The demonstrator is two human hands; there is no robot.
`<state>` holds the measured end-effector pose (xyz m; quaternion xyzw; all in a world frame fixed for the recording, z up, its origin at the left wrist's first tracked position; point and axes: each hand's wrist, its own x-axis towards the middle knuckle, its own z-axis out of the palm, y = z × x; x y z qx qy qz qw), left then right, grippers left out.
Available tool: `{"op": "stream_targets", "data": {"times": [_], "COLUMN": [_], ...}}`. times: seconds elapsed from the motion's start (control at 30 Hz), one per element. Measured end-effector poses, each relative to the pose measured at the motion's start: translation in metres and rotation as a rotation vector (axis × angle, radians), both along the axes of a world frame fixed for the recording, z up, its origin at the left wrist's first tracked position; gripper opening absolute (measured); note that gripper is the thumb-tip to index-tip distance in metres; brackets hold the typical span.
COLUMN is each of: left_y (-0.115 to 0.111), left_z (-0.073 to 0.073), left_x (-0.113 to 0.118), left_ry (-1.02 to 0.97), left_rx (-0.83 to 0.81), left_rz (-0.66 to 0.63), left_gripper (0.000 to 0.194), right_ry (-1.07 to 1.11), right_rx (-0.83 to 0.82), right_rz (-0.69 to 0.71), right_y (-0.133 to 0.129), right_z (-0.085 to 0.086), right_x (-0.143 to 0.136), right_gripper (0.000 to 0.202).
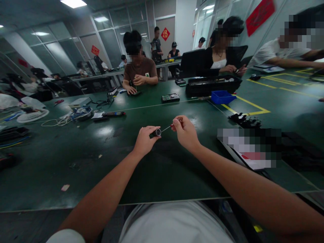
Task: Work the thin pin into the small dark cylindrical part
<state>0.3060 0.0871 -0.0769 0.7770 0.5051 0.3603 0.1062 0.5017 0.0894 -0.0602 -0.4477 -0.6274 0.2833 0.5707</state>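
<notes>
Over the green tabletop [162,179], my left hand [144,140] grips a small black cylinder [158,132] with a silvery ring at its end, which faces right. My right hand [186,133] pinches the reddish handle of a thin screwdriver [166,129]. Its metal shaft slants down to the left, and the tip reaches the ringed end of the cylinder. Whether the tip sits in or merely against that end, I cannot tell. My right fingers hide most of the handle.
Ahead lie a hard drive [170,98], a blue bin [222,97] and a long black housing [214,86]. A pen-like tool [113,114] and tangled cables [82,114] are at left. Papers [249,152] lie to the right. A co-worker [140,69] sits opposite; others work nearby.
</notes>
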Motion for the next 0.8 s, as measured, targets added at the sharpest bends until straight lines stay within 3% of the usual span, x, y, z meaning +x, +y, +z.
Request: {"op": "stream_targets", "data": {"times": [0.8], "left_y": [0.0015], "left_z": [-0.0024], "left_x": [-0.0021], "left_ry": [-0.046], "left_rx": [0.005], "left_rz": [0.036], "left_gripper": [0.041], "right_ry": [-0.018], "right_rx": [-0.016], "right_rz": [0.000], "right_y": [-0.0002], "right_z": [-0.0003], "right_x": [-0.0006], "right_gripper": [0.018]}}
